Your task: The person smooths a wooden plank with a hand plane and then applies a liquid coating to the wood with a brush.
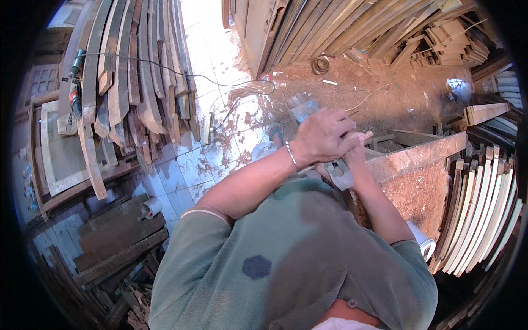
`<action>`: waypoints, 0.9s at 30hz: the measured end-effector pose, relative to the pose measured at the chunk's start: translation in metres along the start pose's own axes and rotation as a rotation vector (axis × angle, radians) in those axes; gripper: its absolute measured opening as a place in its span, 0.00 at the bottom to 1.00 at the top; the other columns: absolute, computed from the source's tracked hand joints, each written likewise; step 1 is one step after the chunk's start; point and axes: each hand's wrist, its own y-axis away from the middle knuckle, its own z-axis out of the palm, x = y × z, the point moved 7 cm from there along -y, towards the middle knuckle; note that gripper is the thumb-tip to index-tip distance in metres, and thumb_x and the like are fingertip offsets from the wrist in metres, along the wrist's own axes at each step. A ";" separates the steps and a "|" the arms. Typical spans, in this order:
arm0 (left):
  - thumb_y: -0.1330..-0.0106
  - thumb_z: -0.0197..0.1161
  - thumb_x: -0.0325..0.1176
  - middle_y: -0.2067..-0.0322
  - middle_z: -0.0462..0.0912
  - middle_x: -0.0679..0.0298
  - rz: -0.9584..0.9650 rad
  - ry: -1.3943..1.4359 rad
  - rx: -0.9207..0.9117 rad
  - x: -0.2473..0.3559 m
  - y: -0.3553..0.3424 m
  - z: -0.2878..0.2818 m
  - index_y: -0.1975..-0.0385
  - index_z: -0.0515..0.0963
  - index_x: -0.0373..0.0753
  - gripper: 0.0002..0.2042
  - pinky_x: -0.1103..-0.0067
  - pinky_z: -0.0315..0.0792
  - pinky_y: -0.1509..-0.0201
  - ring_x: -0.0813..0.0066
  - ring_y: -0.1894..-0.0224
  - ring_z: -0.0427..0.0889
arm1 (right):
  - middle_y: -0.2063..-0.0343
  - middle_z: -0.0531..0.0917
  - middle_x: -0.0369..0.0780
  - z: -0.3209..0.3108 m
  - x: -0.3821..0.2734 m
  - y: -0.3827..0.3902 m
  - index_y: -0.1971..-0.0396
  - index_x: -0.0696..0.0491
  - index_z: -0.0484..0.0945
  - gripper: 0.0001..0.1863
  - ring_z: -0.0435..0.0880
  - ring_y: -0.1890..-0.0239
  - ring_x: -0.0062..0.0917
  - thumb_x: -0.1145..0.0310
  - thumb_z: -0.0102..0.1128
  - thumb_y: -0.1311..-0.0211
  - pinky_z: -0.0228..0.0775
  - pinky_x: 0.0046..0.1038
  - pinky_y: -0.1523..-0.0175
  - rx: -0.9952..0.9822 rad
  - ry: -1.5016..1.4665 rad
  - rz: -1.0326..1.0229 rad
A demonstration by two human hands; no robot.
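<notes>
My left hand [327,132], with a silver bracelet at the wrist, is closed on a metal hand tool that looks like a plane [341,176]. My right hand [355,151] is closed just beside and partly under the left, also on the tool; its fingers are partly hidden. A small wooden piece [365,135] pokes out by my fingers. A shiny metal section [300,107] shows beyond the left hand; whether it belongs to the tool is unclear. A wooden bench edge [410,153] runs to the right of my hands.
Long boards [118,82] lie stacked at left, with power tools and a cable. More planks [308,33] and offcuts [448,44] fill the back. Pale strips [478,209] stand at right. Shavings cover parts of the tiled floor [209,165], where my sandaled foot [275,136] shows.
</notes>
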 end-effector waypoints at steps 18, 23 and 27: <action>0.37 0.60 0.42 0.75 0.77 0.56 -0.051 -0.014 0.107 0.003 0.007 -0.003 0.74 0.80 0.39 0.12 0.66 0.72 0.63 0.57 0.70 0.78 | 0.43 0.73 0.39 0.030 0.052 0.005 0.42 0.47 0.72 0.26 0.70 0.40 0.33 0.57 0.56 0.42 0.60 0.39 0.41 -0.335 0.100 0.186; 0.34 0.59 0.44 0.75 0.77 0.54 -0.116 -0.169 0.150 -0.077 -0.026 -0.069 0.73 0.80 0.37 0.15 0.67 0.72 0.66 0.56 0.71 0.79 | 0.52 0.78 0.41 0.028 0.010 -0.103 0.48 0.49 0.75 0.25 0.74 0.48 0.36 0.54 0.59 0.44 0.58 0.40 0.48 0.190 0.001 -0.228; 0.35 0.60 0.44 0.74 0.79 0.54 -0.200 -0.024 0.160 -0.104 -0.041 -0.085 0.73 0.80 0.38 0.15 0.68 0.73 0.66 0.57 0.70 0.80 | 0.54 0.78 0.45 0.020 -0.005 -0.127 0.51 0.46 0.76 0.34 0.75 0.52 0.41 0.51 0.74 0.61 0.62 0.41 0.54 0.203 -0.025 -0.280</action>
